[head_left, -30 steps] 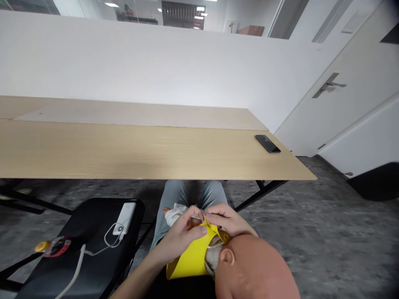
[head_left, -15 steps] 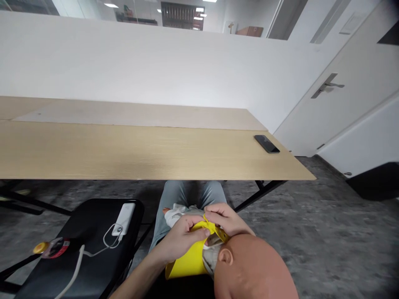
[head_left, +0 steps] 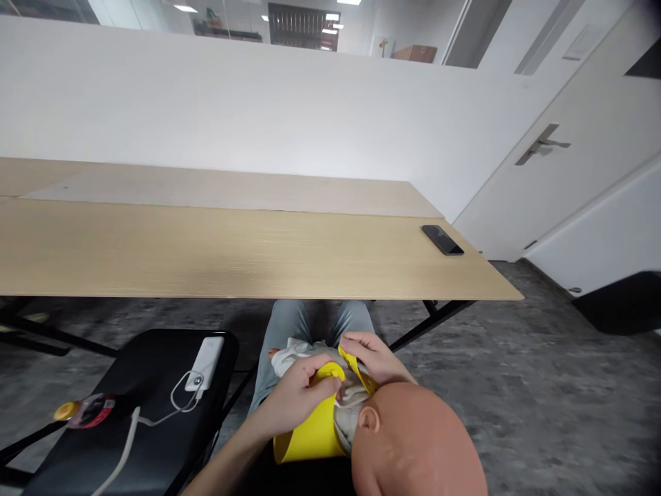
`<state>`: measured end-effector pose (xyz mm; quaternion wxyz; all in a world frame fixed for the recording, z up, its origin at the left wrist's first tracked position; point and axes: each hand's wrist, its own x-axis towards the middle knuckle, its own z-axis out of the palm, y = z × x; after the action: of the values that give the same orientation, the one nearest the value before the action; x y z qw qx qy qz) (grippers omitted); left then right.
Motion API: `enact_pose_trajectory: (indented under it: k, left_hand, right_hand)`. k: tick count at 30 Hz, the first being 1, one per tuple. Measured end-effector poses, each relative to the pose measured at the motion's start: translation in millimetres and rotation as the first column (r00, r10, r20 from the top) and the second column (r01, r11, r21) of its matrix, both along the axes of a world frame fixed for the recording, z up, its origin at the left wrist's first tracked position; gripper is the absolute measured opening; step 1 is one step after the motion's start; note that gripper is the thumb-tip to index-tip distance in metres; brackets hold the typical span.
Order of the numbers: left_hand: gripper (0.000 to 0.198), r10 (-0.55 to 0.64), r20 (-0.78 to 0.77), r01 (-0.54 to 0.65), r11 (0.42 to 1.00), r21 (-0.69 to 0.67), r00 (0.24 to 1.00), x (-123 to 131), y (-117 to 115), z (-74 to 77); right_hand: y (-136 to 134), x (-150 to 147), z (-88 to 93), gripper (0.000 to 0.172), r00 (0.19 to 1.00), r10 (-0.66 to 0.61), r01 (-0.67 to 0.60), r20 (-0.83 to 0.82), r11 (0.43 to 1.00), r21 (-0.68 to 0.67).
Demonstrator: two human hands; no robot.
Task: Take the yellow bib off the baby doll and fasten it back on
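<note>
A doll with a bald head and pale clothes lies across my lap, its head toward the bottom right. A yellow bib goes around its neck area. My left hand pinches one end of the bib between thumb and fingers. Beside it on the right, my right hand grips the other end, close above the doll's head. The two yellow ends are apart, and pale cloth shows between them.
A wooden table stretches ahead, with a black phone near its right end. On the black chair at left are a white power bank with a cable and a bottle with a yellow cap.
The two yellow ends, overlapping before, have come apart. My right hand has moved slightly up with its end, and the doll's head has shifted a little left.
</note>
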<state>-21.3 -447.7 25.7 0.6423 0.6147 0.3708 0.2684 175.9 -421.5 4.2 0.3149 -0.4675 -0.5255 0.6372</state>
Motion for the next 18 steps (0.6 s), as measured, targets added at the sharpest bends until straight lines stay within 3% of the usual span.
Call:
enact_pose_trajectory:
  k: [3, 5, 9, 13, 15, 18]
  left_hand:
    - [0.009, -0.056, -0.094, 0.076, 0.973, 0.22, 0.994, -9, 5, -2.6]
    - [0.019, -0.126, -0.154, 0.168, 0.94, 0.296, 0.98, -16, 9, -3.8]
    - [0.058, -0.256, -0.296, 0.339, 0.899, 0.276, 0.92, -28, 16, -4.5]
    - [0.065, -0.318, -0.369, 0.432, 0.856, 0.284, 0.873, -34, 17, -3.5]
    - [0.065, -0.339, -0.372, 0.456, 0.839, 0.296, 0.864, -36, 17, -2.5]
    - [0.067, -0.38, -0.36, 0.493, 0.814, 0.308, 0.852, -40, 18, -0.2]
  right_hand:
    - [0, 4, 4.3, 0.057, 0.997, -0.008, 0.007, 0.072, 1.0, 0.021]
    - [0, 8, 3.9, 0.057, 0.998, -0.01, 0.012, 0.057, 0.999, -0.042]
    - [-5, 21, -15.4, 0.06, 0.984, -0.15, 0.159, 0.093, 0.982, -0.1]
    - [-23, 49, -38.0, 0.055, 0.924, -0.336, 0.337, 0.182, 0.941, 0.027]
    - [-39, 64, -36.8, 0.051, 0.903, -0.396, 0.393, 0.167, 0.918, 0.054]
    - [-65, 79, -20.2, 0.045, 0.94, -0.322, 0.322, 0.112, 0.947, 0.019]
